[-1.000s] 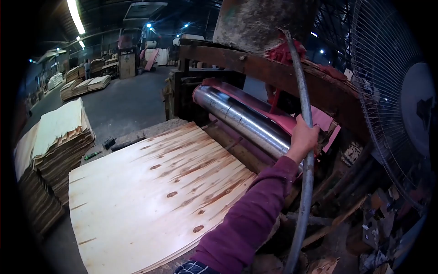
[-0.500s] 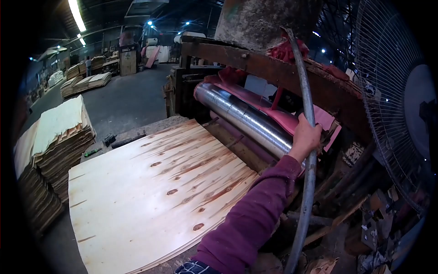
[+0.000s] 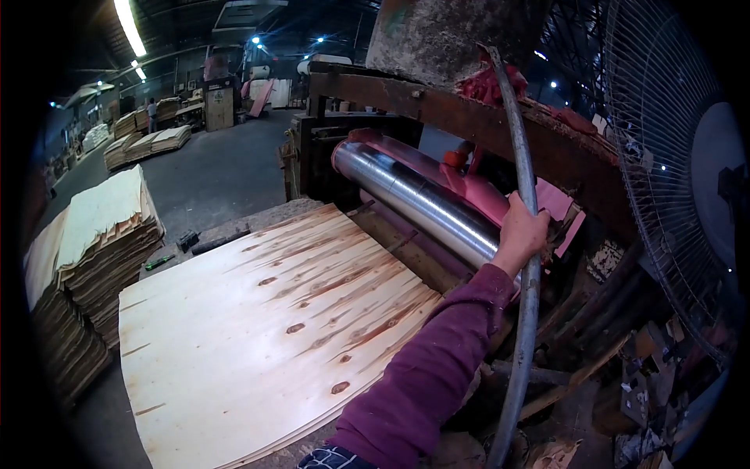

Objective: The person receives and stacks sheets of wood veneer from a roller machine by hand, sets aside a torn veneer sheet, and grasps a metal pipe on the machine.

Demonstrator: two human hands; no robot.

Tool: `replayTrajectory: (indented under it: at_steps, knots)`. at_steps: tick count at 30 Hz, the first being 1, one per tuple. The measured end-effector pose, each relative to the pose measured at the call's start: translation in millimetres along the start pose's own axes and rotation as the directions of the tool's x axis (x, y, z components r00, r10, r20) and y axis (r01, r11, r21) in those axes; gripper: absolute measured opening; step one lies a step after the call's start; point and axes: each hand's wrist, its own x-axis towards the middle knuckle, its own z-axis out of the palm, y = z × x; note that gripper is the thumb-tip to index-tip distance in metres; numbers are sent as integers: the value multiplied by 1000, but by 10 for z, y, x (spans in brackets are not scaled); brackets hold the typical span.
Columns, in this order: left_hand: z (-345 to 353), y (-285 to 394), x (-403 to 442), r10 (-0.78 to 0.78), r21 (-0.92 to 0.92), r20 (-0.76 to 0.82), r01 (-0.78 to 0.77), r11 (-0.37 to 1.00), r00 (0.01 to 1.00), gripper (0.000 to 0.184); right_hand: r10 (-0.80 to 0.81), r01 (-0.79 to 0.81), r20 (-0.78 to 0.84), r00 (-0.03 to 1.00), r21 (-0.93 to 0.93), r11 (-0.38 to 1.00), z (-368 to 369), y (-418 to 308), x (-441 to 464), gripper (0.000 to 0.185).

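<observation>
My right hand (image 3: 522, 233), in a purple sleeve (image 3: 426, 367), reaches to the near end of a shiny metal roller (image 3: 414, 191). It is closed around a long grey curved pipe (image 3: 519, 141) that rises past the roller; its fingertips are hidden. Pink, wet-looking material (image 3: 484, 197) lies along the back of the roller. Behind the roller an orange-red object (image 3: 455, 159) shows, too unclear to name. In front of the machine lies a stack of pale wood veneer sheets (image 3: 226, 344) with brown knots. My left hand is out of view.
A rusty beam (image 3: 461, 113) crosses above the roller. At right stands a large fan (image 3: 664, 156), with scrap wood (image 3: 648, 344) below it. More veneer stacks (image 3: 105, 234) stand at left, near a green-handled tool (image 3: 158, 263). A person (image 3: 151, 113) is far back.
The orange-red object has come into sight behind the roller, and the pink material there has shifted. My right hand stays at almost the same spot by the roller's end.
</observation>
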Motion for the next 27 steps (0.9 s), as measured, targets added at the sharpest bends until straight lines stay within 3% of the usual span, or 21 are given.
replayTrajectory:
  at_steps: [12,15,18,27]
  knots:
    - [-30,57,-23,-15,-25,26,16,1000,1000,48,19,-23,-76,997,-60,998,128,-132,-61,36]
    - [74,-126,58,89,30,-52,-87,996,995,49,26,-27,-37,999,-26,999,72,-86,-29,36]
    - [-23,34,-13,0,-9,11,0,1000,1000,50,24,-24,-24,999,-19,1000,87,-107,-47,37]
    - [-29,43,-15,-26,-33,33,27,999,999,54,53,-56,-48,997,-66,996,33,-86,-34,40]
